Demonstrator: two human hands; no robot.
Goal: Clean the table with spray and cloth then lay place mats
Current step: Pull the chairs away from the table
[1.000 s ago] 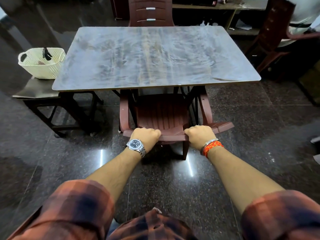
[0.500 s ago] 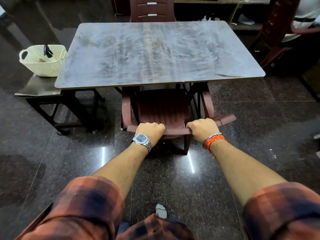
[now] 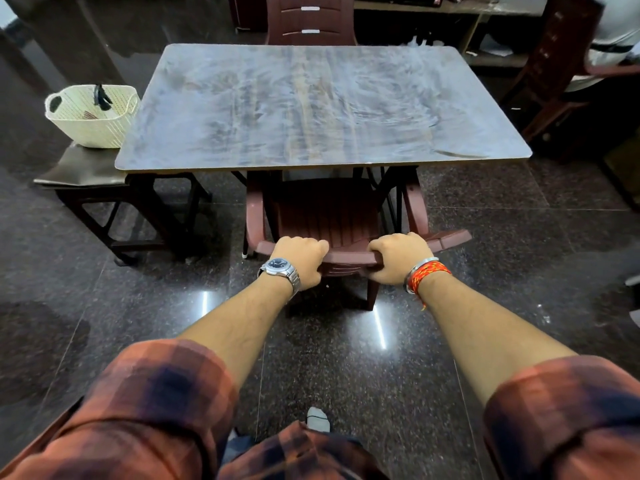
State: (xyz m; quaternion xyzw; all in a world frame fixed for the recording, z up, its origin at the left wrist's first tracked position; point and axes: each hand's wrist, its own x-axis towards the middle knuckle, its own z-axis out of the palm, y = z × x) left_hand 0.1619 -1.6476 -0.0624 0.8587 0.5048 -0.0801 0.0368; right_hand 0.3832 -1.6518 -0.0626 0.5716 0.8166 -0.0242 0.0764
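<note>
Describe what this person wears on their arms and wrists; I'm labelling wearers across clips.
Both sleeves are an orange-red and dark navy plaid, rolled up above the forearms, which are bare. The left hand has a silver metal watch with a dark blue dial at its wrist. The right hand has a silver bangle and a red-orange woven thread band at its wrist. No rings show.

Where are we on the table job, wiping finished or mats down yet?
The table top shows streaky smears and no mats, so whether wiping is finished is unclear. Now the left hand and right hand grip the back of the chair tucked under it. Laying mats remains; none are visible.
</note>
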